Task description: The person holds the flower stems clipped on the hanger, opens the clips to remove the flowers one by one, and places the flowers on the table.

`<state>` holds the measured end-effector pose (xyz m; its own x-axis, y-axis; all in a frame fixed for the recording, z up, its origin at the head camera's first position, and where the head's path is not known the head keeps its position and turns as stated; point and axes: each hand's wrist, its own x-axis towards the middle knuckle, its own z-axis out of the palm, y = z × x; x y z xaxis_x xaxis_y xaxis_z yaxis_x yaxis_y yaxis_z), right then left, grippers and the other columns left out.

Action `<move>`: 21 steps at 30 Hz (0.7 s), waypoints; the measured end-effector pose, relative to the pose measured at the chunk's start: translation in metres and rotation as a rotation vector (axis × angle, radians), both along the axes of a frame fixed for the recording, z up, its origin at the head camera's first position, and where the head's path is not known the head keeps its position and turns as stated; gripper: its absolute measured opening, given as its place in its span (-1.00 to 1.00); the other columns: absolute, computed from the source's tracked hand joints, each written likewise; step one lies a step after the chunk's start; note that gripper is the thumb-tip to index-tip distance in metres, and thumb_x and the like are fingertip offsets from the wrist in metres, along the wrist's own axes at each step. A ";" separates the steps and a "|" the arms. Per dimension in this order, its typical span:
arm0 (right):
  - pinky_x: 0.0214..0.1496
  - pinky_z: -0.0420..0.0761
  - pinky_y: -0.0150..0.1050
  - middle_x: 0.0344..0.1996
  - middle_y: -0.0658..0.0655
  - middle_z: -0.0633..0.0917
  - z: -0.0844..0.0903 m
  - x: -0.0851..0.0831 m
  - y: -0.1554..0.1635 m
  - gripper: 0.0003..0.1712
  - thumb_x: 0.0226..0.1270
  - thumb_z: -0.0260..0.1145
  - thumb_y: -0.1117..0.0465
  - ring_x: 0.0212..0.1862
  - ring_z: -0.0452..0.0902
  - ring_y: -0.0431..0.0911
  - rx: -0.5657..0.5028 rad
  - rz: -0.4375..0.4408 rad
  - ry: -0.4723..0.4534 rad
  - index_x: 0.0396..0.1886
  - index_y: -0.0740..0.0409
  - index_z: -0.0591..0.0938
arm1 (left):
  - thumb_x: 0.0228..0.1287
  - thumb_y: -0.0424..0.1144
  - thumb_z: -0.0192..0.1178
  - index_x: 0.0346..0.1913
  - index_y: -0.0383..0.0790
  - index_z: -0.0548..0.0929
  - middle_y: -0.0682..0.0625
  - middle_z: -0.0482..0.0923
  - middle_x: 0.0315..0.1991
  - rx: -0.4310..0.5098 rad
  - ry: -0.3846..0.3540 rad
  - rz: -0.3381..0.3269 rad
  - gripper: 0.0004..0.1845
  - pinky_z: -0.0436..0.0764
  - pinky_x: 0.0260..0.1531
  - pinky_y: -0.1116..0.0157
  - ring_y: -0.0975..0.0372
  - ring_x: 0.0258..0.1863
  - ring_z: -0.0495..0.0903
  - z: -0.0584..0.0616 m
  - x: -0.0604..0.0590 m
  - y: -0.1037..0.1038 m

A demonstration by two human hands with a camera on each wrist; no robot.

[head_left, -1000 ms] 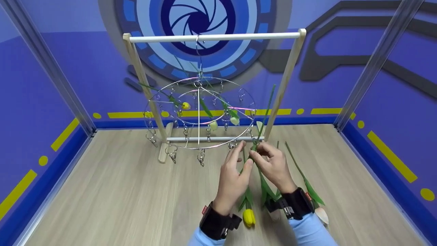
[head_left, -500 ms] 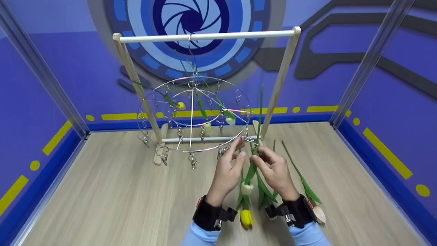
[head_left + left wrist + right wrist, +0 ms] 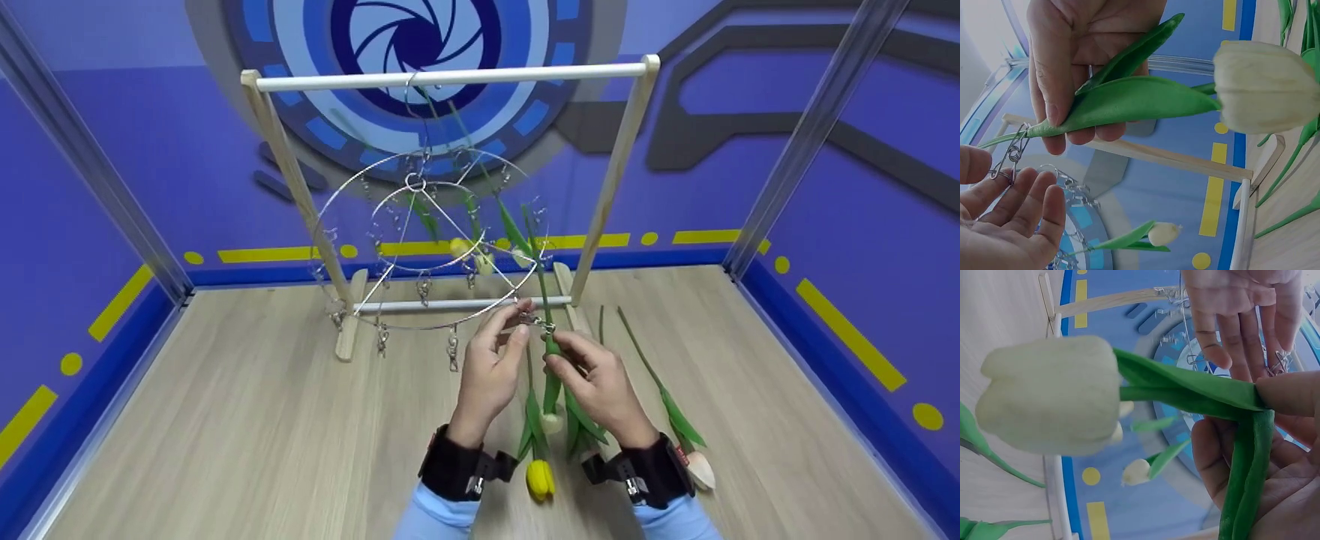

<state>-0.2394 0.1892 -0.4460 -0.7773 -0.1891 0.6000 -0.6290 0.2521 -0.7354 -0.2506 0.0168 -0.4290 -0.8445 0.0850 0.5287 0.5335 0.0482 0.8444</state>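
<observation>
My right hand (image 3: 600,379) pinches a white artificial tulip (image 3: 1050,394) by its stem and leaf base, thumb against fingers. The bloom hangs downward and the stem points up, as the head view shows. A wire clip (image 3: 1014,151) sits across the stem just above the right fingers. My left hand (image 3: 491,367) pinches the clip's other end between thumb and fingertips. That clip is at the near right edge of a round metal clip hanger (image 3: 412,326). Other tulips (image 3: 484,262) hang bloom-down from the hanger, behind its rings.
The hanger hooks over the white bar (image 3: 487,75) of a wooden stand (image 3: 615,172). On the table (image 3: 247,420) lie a yellow tulip (image 3: 540,480), a pale pink tulip (image 3: 699,471) and another partly behind the right wrist. Several unused clips (image 3: 453,352) dangle from the outer ring.
The clip hanger has turned, carrying its hung tulips to the right. Both hands have shifted slightly left with the white tulip, whose bloom has come into sight below the hands.
</observation>
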 end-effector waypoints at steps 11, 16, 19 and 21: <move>-0.09 0.68 -0.36 -0.13 0.18 0.75 0.001 0.004 -0.003 -0.69 0.36 0.35 0.51 -0.13 0.65 -0.23 0.068 -0.060 -0.072 0.08 0.36 0.69 | 0.52 -0.31 0.20 0.08 -0.33 0.69 -0.14 0.69 0.02 0.033 0.025 0.119 -0.78 0.63 0.00 0.24 0.08 -0.02 0.66 0.000 0.001 -0.005; -0.04 0.68 -0.32 -0.08 0.17 0.74 0.001 0.004 -0.003 -0.68 0.36 0.36 0.49 -0.09 0.65 -0.17 0.094 -0.046 -0.069 0.09 0.33 0.69 | 0.48 -0.36 0.23 0.11 -0.39 0.66 -0.16 0.70 -0.06 0.055 0.016 0.128 -0.75 0.64 -0.03 0.24 0.10 -0.09 0.66 0.002 0.003 -0.008; -0.06 0.68 -0.33 -0.09 0.16 0.74 0.000 0.004 -0.004 -0.69 0.37 0.35 0.49 -0.10 0.64 -0.17 0.102 -0.029 -0.058 0.08 0.32 0.70 | 0.46 -0.39 0.24 0.17 -0.46 0.56 -0.20 0.68 -0.07 0.107 -0.027 0.109 -0.69 0.62 -0.03 0.27 0.11 -0.10 0.66 0.002 0.005 -0.009; -0.08 0.67 -0.34 -0.10 0.15 0.74 -0.001 0.004 -0.004 -0.70 0.37 0.35 0.49 -0.13 0.63 -0.19 0.104 -0.018 -0.047 0.08 0.31 0.70 | 0.45 -0.42 0.23 0.18 -0.49 0.50 -0.23 0.68 -0.04 0.151 -0.057 0.093 -0.66 0.62 -0.03 0.30 0.12 -0.09 0.67 0.003 0.006 -0.010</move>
